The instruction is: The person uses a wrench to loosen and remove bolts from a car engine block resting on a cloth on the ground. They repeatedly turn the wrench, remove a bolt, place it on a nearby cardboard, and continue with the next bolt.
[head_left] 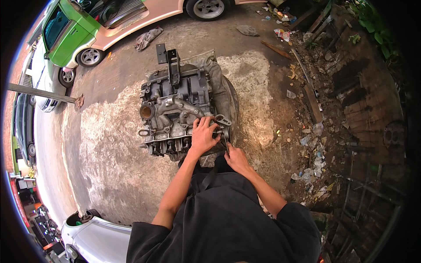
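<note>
A grimy metal engine [180, 96] with an intake manifold and a black upright bracket [171, 61] sits on a dirty cloth-covered support [226, 90]. My left hand [202, 133] lies on the engine's near right corner, fingers bent and apart, beside a small metal lifting eye [222, 120]. My right hand [234, 155], closed, grips a slim metal tool [226, 141], apparently a wrench, whose upper end reaches that corner by my left thumb. Exactly what that end engages is hidden.
A green-and-pink vehicle [74, 33] stands behind, other cars [46, 87] at left and a silver car [94, 241] at lower left. A pole [39, 91] reaches in from the left. Litter [313, 171], planks [312, 101] and dark sheeting [364, 101] line the right side.
</note>
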The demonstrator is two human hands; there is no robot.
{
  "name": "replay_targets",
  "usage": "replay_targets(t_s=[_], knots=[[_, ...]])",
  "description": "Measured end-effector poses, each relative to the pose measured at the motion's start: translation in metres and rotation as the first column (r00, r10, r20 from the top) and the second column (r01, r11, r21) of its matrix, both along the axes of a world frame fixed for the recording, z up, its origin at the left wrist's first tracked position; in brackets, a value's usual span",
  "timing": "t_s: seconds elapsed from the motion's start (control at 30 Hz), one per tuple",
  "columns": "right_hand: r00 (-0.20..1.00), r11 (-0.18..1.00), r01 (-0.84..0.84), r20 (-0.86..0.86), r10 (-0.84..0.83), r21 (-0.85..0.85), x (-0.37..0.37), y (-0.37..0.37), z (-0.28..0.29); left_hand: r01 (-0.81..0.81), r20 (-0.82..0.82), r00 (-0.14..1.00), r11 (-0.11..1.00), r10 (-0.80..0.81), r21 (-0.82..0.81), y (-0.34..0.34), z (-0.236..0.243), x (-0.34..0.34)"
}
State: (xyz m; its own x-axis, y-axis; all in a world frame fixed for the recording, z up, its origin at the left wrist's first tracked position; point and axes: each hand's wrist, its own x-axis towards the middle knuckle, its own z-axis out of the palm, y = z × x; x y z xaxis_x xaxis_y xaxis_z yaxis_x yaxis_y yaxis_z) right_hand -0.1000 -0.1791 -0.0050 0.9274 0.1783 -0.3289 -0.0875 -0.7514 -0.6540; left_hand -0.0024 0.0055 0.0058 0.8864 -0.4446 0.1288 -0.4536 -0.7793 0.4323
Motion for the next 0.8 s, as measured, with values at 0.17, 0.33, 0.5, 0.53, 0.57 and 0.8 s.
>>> replay_targets(t_s=[0.17,0.33,0.5,0.53,0.57,0.8], knots=[[0.991,0.991,0.128,-0.035,-0.127,0.043,0.003,0.006,0.024,-0.009,-0.012,1.0,1.0,0.009,0.012,-0.001,-0.002,0.0],[0.921,0.949,0.167,0.301,-0.247,0.268,0.025,0.014,0.039,-0.001,-0.004,1.0,1.0,0.001,-0.023,0.001,-0.002,0.0],[0.909,0.912,0.244,0.252,-0.334,0.33,0.074,0.018,0.039,-0.004,-0.001,1.0,1.0,0.004,-0.007,0.0,-0.001,0.001],[0.903,0.914,0.252,0.262,-0.34,0.318,0.083,0.019,0.038,-0.006,-0.002,1.0,1.0,0.006,-0.003,0.0,-0.001,0.0],[0.903,0.914,0.246,0.266,-0.337,0.323,0.091,0.019,0.036,-0.007,-0.005,1.0,1.0,0.007,0.001,0.001,-0.001,0.0],[0.954,0.978,0.2,0.215,-0.208,0.057,0.126,0.026,0.027,-0.017,-0.021,1.0,0.999,0.018,0.035,-0.001,0.0,-0.001]])
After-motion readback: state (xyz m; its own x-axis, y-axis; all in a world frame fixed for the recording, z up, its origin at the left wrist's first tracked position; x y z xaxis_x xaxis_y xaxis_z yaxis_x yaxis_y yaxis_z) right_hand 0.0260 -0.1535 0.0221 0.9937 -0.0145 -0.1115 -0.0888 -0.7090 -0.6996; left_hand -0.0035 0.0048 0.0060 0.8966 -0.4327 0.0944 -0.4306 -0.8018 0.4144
